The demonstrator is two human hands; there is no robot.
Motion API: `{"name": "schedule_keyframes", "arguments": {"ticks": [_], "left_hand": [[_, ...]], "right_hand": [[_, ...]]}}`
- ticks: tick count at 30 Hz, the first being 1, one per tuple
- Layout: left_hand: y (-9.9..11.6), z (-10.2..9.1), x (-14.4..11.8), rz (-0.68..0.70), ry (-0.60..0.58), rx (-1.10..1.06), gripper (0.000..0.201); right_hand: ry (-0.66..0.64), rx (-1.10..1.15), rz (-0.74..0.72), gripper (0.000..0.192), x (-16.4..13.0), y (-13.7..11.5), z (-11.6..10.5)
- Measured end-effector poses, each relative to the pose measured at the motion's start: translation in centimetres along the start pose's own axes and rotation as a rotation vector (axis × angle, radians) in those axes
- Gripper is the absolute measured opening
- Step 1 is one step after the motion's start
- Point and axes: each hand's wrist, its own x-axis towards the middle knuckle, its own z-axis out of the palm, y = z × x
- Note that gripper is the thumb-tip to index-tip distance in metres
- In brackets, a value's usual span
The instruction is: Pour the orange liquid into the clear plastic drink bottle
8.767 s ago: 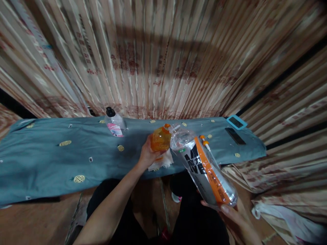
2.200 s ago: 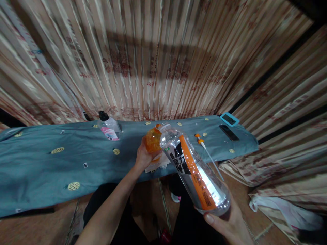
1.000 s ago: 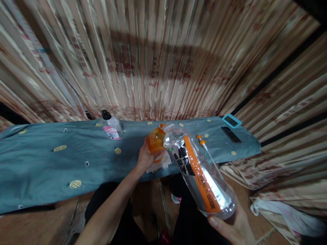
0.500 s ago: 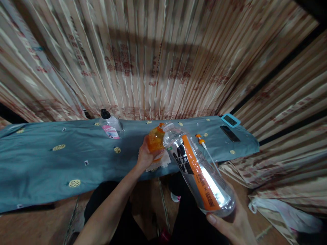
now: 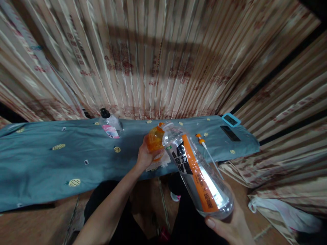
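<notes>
Over the blue cloth (image 5: 51,160), left hand (image 5: 144,157) grips orange bottle (image 5: 155,141), right hand (image 5: 230,226) tilts clear bottle (image 5: 196,170) onto it

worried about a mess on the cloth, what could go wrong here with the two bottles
The big clear bottle is tilted mouth to mouth with the small orange bottle, so liquid may miss and wet the blue cloth. The right hand grips only its base, so it could slip. The left hand may tip the orange bottle.

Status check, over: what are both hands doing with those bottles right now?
Left hand grips orange bottle on the blue cloth. Right hand holds big clear bottle tilted, mouth against the orange one's. Nothing between them.
</notes>
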Motion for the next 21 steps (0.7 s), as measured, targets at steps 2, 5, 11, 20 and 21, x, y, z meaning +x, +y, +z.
{"name": "schedule_keyframes", "arguments": {"ticks": [2,5,11,20,21], "left_hand": [[0.0,0.0,0.0,0.003,0.002,-0.005,0.071],[0.2,-0.1,0.0,-0.005,0.000,-0.004,0.072],[0.4,-0.1,0.0,-0.021,-0.004,-0.012,0.070],[0.5,-0.3,0.0,-0.005,0.005,0.016,0.071],[0.5,-0.2,0.0,0.003,0.006,0.008,0.071]], "right_hand": [[0.006,-0.027,0.017,0.086,-0.1,-0.1,0.1],[0.031,-0.049,0.056,0.088,-0.2,-0.2,0.5],[0.003,0.010,0.051,0.088,-0.2,0.0,0.7],[0.002,0.128,0.101,0.091,-0.5,1.1,1.1],[0.012,0.135,0.112,0.093,-0.5,1.2,1.2]]}}
